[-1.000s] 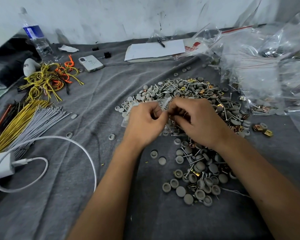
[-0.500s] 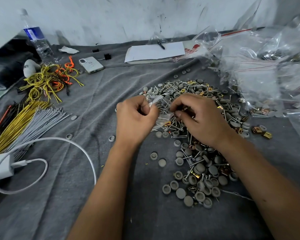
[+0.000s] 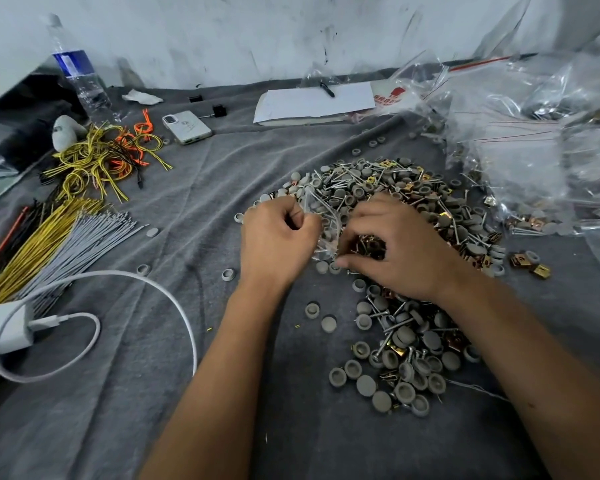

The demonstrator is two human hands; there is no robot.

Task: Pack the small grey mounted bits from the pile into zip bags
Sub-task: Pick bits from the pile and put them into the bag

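- Left hand (image 3: pixel 278 237) has its grip curled on the edge of a small clear zip bag (image 3: pixel 321 220), held just above the pile of grey bits (image 3: pixel 388 188)
- Right hand (image 3: pixel 395 251) rests on the pile beside the bag, fingertips pinching among the bits
- Pile lies on the grey-clothed worktop (image 3: pixel 187 202), filled bags (image 3: pixel 534 150) at right

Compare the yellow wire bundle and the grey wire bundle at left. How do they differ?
The yellow bundle is yellow and reaches further toward the left edge; the grey bundle is pale grey and lies on its right. The grey bundle fans out at its far end; the yellow bundle stays tighter. Both are straight cut lengths lying side by side on the grey cloth.
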